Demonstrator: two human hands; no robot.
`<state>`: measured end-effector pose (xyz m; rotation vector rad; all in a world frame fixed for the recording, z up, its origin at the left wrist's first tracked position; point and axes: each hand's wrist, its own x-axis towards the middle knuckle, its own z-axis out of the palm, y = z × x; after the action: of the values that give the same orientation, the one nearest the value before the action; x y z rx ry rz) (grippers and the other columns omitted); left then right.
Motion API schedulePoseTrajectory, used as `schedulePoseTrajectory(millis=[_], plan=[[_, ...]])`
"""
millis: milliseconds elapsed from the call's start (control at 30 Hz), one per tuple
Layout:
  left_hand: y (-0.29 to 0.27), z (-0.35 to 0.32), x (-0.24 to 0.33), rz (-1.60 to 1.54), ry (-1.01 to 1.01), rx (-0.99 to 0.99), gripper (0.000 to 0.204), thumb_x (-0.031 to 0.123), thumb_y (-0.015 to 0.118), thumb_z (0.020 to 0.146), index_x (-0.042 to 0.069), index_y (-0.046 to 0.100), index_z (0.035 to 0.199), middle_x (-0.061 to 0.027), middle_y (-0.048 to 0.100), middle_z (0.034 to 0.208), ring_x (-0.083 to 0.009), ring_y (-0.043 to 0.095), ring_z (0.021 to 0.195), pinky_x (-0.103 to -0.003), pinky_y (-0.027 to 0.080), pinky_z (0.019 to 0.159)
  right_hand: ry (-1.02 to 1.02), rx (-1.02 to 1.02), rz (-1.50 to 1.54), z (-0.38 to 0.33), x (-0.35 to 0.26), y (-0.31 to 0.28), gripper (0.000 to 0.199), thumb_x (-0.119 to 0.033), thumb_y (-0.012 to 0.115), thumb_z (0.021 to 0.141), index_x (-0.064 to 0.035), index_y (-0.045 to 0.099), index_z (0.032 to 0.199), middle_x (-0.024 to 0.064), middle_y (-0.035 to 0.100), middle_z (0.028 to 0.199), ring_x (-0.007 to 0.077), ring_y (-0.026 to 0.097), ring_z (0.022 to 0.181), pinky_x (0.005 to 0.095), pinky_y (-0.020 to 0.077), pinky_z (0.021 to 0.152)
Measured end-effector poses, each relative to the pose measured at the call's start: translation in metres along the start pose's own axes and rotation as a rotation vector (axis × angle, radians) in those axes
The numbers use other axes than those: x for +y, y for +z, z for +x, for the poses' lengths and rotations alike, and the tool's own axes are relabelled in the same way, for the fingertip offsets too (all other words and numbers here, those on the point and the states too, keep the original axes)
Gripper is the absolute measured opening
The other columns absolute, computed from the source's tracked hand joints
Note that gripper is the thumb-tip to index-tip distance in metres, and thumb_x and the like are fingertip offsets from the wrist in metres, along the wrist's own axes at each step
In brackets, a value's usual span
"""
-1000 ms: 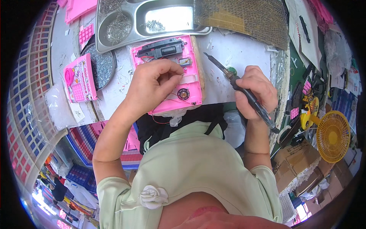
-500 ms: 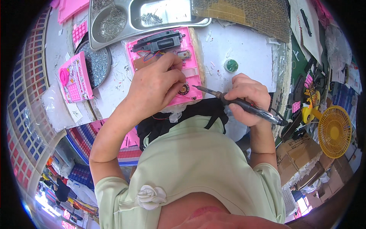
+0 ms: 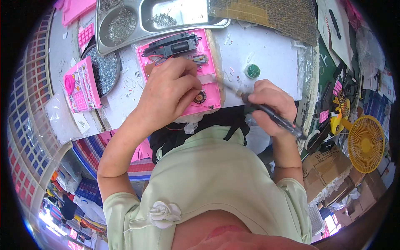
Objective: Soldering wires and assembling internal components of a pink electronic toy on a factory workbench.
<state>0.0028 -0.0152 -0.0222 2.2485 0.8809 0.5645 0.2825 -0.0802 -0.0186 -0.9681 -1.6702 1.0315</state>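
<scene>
A pink plastic housing (image 3: 213,100) lies in front of me on a plastic-wrapped pad. It holds a black mechanism (image 3: 179,48) at its far end, thin coloured wires and a small round copper-centred part (image 3: 200,97) near its close edge. Over its middle is my left hand (image 3: 168,85), fingers bent together in a pinch; whatever they grip is hidden. My right hand (image 3: 275,102) is closed round the dark handle of a soldering iron (image 3: 278,120). The iron's tip, smeared by motion, points up and left at the housing's right edge.
A steel compartment tray (image 3: 139,38) with small metal parts stands at the back, beside a dark round dish (image 3: 107,68) of screws. A pink printed panel (image 3: 85,87) leans at left. A small green-topped round pot (image 3: 252,71) sits right of the housing. Far right is a yellow fan (image 3: 366,143).
The soldering iron has swung so its tip sits farther from me and points more steeply away. My left fingers have shifted slightly, showing more of the round part.
</scene>
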Motion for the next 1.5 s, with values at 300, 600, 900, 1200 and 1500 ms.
schedulePoseTrajectory(millis=[300,600,900,1200,1500], plan=[[0.017,-0.025,0.003,-0.066,-0.200,0.346,0.019,0.001,0.079,0.074,0.004,0.071,0.090,-0.0083,0.063,0.098,-0.0288,0.061,0.091,-0.040,0.047,0.079,-0.089,0.106,-0.450,0.002,0.000,0.089,0.057,0.000,0.087,0.072,-0.0105,0.068,0.125,0.0069,0.069,0.102,0.0231,0.064,0.083,0.0386,0.0469,0.080],[0.020,-0.028,0.001,-0.063,-0.163,0.394,0.018,0.002,0.079,0.074,0.006,0.071,0.089,-0.0073,0.063,0.097,-0.0282,0.061,0.090,-0.040,0.047,0.079,-0.197,0.100,-0.570,0.004,0.008,0.103,0.065,0.005,0.083,0.068,-0.0131,0.067,0.128,0.0037,0.065,0.095,0.0218,0.060,0.077,0.0368,0.0464,0.077],[0.016,-0.027,-0.003,-0.037,-0.089,0.333,0.017,0.004,0.078,0.075,0.006,0.069,0.089,-0.0075,0.062,0.099,-0.0289,0.058,0.091,-0.040,0.045,0.080,-0.195,0.158,-0.506,0.000,0.007,0.103,0.061,-0.001,0.078,0.072,-0.0104,0.066,0.131,0.0084,0.062,0.094,0.0279,0.061,0.082,0.0401,0.0480,0.081],[0.003,-0.016,-0.003,0.019,-0.007,0.113,0.020,0.004,0.078,0.071,0.007,0.068,0.087,-0.0082,0.059,0.105,-0.0304,0.054,0.095,-0.041,0.043,0.083,0.214,0.223,0.006,-0.019,-0.016,0.021,0.023,-0.003,0.070,0.089,0.0005,0.069,0.112,0.0065,0.063,0.082,0.0102,0.051,0.066,0.0260,0.0388,0.059],[0.003,-0.009,0.000,0.049,-0.032,0.028,0.020,0.004,0.078,0.069,0.008,0.068,0.086,-0.0073,0.059,0.105,-0.0297,0.054,0.094,-0.042,0.041,0.083,0.205,-0.014,-0.017,-0.005,-0.014,0.016,0.019,-0.001,0.071,0.078,-0.0034,0.073,0.096,0.0050,0.062,0.069,0.0170,0.056,0.058,0.0296,0.0433,0.054]])
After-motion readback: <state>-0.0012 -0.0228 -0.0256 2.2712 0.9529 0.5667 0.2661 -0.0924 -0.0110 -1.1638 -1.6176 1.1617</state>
